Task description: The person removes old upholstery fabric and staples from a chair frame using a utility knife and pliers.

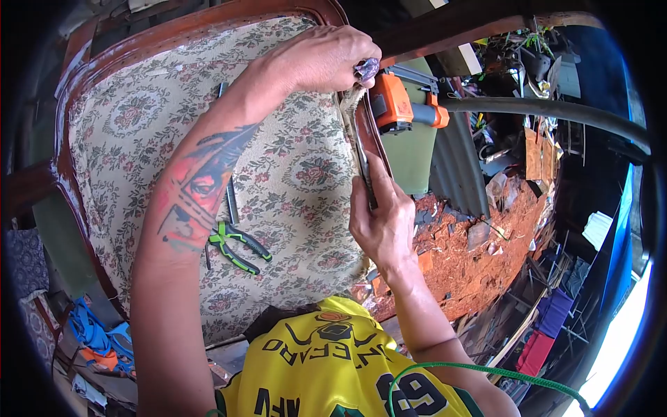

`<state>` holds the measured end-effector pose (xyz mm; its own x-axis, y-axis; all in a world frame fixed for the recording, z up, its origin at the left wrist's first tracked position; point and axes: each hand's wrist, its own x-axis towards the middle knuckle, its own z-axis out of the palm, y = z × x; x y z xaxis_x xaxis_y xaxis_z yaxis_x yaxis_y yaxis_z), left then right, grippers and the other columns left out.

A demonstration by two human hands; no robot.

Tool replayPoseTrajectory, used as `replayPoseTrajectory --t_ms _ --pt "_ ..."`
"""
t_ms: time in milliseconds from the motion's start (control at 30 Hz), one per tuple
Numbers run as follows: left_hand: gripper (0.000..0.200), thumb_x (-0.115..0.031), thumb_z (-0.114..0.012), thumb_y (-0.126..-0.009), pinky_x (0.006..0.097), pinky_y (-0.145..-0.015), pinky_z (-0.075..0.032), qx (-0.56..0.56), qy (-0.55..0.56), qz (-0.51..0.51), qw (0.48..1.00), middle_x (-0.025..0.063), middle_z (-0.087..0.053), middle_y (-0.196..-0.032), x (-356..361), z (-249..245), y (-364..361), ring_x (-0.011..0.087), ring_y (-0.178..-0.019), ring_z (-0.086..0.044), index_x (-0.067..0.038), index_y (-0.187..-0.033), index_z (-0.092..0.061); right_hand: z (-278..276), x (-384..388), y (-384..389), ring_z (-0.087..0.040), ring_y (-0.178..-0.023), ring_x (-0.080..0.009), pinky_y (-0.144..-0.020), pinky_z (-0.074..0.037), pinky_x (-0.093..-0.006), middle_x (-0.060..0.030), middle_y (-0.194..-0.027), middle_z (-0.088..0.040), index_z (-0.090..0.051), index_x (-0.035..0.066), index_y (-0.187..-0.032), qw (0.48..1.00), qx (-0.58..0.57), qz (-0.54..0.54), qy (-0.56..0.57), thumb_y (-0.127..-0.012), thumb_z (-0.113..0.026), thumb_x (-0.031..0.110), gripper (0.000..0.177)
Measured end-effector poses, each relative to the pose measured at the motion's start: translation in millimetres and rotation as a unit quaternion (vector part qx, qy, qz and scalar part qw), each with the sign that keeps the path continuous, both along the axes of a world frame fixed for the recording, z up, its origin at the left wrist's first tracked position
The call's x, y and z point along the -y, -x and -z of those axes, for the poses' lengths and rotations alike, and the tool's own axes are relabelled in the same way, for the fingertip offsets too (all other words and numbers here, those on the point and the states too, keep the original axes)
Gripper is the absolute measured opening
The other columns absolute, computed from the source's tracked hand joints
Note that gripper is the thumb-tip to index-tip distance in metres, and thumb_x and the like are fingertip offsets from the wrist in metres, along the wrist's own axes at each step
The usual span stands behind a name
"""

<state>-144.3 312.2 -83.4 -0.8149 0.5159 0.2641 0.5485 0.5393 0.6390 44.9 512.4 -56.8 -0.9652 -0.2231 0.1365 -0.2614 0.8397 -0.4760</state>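
Observation:
A floral upholstered chair seat [292, 174] with a dark red wooden frame [139, 52] fills the middle of the view. My left hand [326, 59], with a ring on one finger, grips the fabric and frame at the seat's upper right edge. My right hand [379, 215] is closed around a thin metal tool [363, 156] pressed along the seat's right edge between fabric and wood. An orange power tool [399, 108] rests just beyond the edge, close to my left hand.
Green-handled pliers [236, 247] and a slim metal tool [231, 198] lie on the fabric. Red dirt ground [479, 250] with scrap and clutter lies to the right. A black hose [556, 115] crosses the upper right. Blue items [101, 340] sit at lower left.

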Motion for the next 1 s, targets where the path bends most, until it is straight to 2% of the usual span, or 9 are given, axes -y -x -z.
replayPoseTrajectory --t_ms 67,200,267,667,800,867,900,967,1000 --pt "0.009 -0.015 -0.076 -0.089 0.0464 -0.088 -0.055 0.013 -0.011 -0.015 1.000 0.0082 -0.073 -0.097 -1 3 0 0.0319 -0.099 -0.073 -0.008 -0.095 -0.076 8 10 15 -0.072 -0.075 -0.0438 -0.066 -0.057 -0.0523 -0.0237 -0.090 -0.073 -0.062 0.002 -0.137 1.000 -0.007 -0.003 -0.029 -0.097 -0.070 0.008 0.041" --pt "0.010 -0.018 -0.076 -0.091 0.0472 -0.090 -0.056 -0.015 0.006 -0.024 1.000 0.0081 -0.074 -0.098 -4 5 1 0.0322 -0.101 -0.074 -0.010 -0.096 -0.077 18 12 24 -0.073 -0.079 -0.0451 -0.070 -0.057 -0.0537 -0.0246 -0.092 -0.073 -0.064 0.002 -0.133 1.000 -0.021 -0.007 -0.019 -0.097 -0.069 0.009 0.036" --pt "0.011 -0.020 -0.076 -0.091 0.0478 -0.091 -0.057 0.000 0.027 -0.024 0.999 0.0078 -0.075 -0.100 -5 4 2 0.0325 -0.103 -0.073 -0.011 -0.097 -0.077 14 13 23 -0.073 -0.082 -0.0455 -0.073 -0.057 -0.0536 -0.0247 -0.092 -0.073 -0.065 0.002 -0.132 1.000 0.021 0.013 -0.016 -0.097 -0.069 0.009 0.036" --pt "0.019 -0.027 -0.078 -0.093 0.0466 -0.093 -0.055 0.011 0.015 -0.030 0.999 0.0073 -0.074 -0.102 -5 6 0 0.0312 -0.107 -0.073 -0.010 -0.100 -0.077 10 13 19 -0.073 -0.075 -0.0450 -0.066 -0.057 -0.0542 -0.0249 -0.087 -0.073 -0.065 0.001 -0.133 0.998 0.036 0.024 -0.050 -0.098 -0.068 0.012 0.037" --pt "0.018 -0.024 -0.080 -0.092 0.0460 -0.090 -0.055 -0.010 0.002 -0.025 1.000 0.0080 -0.074 -0.100 -4 9 -2 0.0315 -0.103 -0.073 -0.009 -0.100 -0.075 2 16 21 -0.073 -0.071 -0.0446 -0.064 -0.057 -0.0548 -0.0235 -0.085 -0.073 -0.066 0.002 -0.130 0.997 0.030 0.025 -0.061 -0.098 -0.067 0.012 0.034" --pt "0.017 -0.020 -0.081 -0.091 0.0454 -0.086 -0.055 -0.015 -0.060 0.012 0.998 0.0091 -0.072 -0.098 -1 6 -2 0.0321 -0.098 -0.073 -0.007 -0.098 -0.072 -11 19 24 -0.074 -0.088 -0.0488 -0.075 -0.059 -0.0511 -0.0300 -0.096 -0.074 -0.067 -0.001 -0.135 0.990 0.108 0.039 -0.078 -0.098 -0.068 0.009 0.039" --pt "0.017 -0.020 -0.081 -0.091 0.0454 -0.086 -0.055 -0.017 -0.059 0.014 0.998 0.0091 -0.072 -0.098 -1 3 -4 0.0321 -0.098 -0.073 -0.007 -0.098 -0.072 -8 16 22 -0.074 -0.088 -0.0488 -0.075 -0.059 -0.0511 -0.0300 -0.096 -0.074 -0.067 -0.001 -0.135 0.991 0.106 0.041 -0.077 -0.098 -0.068 0.009 0.039" --pt "0.018 -0.018 -0.083 -0.090 0.0451 -0.084 -0.055 -0.027 -0.078 0.021 0.996 0.0098 -0.071 -0.096 1 0 -13 0.0327 -0.096 -0.072 -0.006 -0.097 -0.071 1 9 18 -0.072 -0.070 -0.0428 -0.062 -0.057 -0.0538 -0.0219 -0.082 -0.072 -0.066 0.003 -0.129 0.996 0.045 0.012 -0.070 -0.097 -0.068 0.012 0.033" --pt "0.018 -0.018 -0.083 -0.090 0.0451 -0.084 -0.055 -0.028 -0.078 0.020 0.996 0.0098 -0.071 -0.096 1 -1 -15 0.0327 -0.096 -0.072 -0.006 -0.097 -0.071 0 8 16 -0.072 -0.070 -0.0428 -0.062 -0.057 -0.0538 -0.0219 -0.082 -0.072 -0.066 0.003 -0.129 0.996 0.045 0.012 -0.070 -0.097 -0.068 0.012 0.033"
